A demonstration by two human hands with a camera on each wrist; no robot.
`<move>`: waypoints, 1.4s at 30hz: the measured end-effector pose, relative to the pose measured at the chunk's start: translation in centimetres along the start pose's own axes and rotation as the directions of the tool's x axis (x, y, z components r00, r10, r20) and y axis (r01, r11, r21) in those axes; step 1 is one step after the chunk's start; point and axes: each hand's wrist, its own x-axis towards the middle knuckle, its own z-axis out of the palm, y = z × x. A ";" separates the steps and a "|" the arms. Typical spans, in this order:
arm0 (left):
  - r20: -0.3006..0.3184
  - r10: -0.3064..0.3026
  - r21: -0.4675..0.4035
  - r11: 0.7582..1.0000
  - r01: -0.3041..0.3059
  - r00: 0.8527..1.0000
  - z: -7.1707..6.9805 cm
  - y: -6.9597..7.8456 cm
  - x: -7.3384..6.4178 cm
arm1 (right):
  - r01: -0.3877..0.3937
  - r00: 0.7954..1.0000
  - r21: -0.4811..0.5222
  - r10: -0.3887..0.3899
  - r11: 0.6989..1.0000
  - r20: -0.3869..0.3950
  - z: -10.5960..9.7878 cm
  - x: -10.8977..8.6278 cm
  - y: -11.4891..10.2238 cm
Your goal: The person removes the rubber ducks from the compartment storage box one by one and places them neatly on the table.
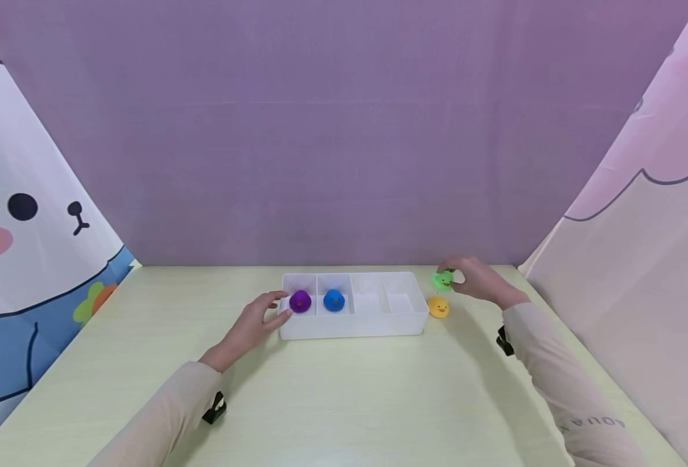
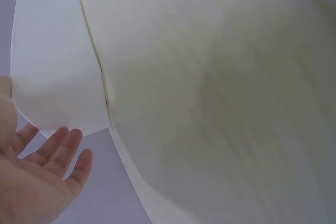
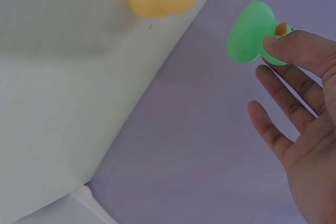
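Observation:
In the head view a white divided box [image 1: 352, 327] holds a purple toy duck [image 1: 300, 301] and a blue toy duck [image 1: 334, 300] in its two left compartments. My left hand [image 1: 259, 318] holds the box's left end, thumb at the front corner and fingers around the end wall. Beyond the box's right end, my right hand [image 1: 476, 280] pinches a green toy duck [image 1: 443, 280] between thumb and fingers; the right wrist view shows the thumb across the duck [image 3: 249, 35]. A yellow toy duck [image 1: 439, 307] sits on the table beside the box, nearer than the green one.
The pale wooden table [image 1: 344, 402] ends at a purple backdrop [image 1: 344, 143]. Printed cartoon curtains hang at the left [image 1: 34, 227] and right [image 1: 647, 259] edges. The right half of the box has two more compartments, with bare floors showing.

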 end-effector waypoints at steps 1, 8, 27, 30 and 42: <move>0.001 -0.003 -0.002 1.000 0.003 1.000 0.0 0.0 0.0 | 0.002 1.000 -0.003 -0.002 1.000 -0.005 0.0 -0.2 0.2; 0.011 -0.017 -0.006 1.000 0.017 1.000 -0.2 0.2 0.0 | -0.039 0.999 -0.023 0.039 0.999 0.004 0.5 -1.6 1.5; 0.003 -0.002 -0.006 1.000 0.002 1.000 0.0 0.2 0.0 | -0.098 0.993 -0.010 0.098 0.995 0.069 3.3 -4.2 3.9; 0.012 -0.011 -0.009 1.000 0.012 1.000 -0.1 0.2 0.0 | -0.109 0.991 0.007 0.109 0.994 0.074 3.6 -4.4 4.0; 0.014 -0.007 0.004 1.000 0.007 1.000 0.0 0.1 0.0 | -0.121 0.988 0.016 0.119 0.993 0.100 4.5 -4.6 4.5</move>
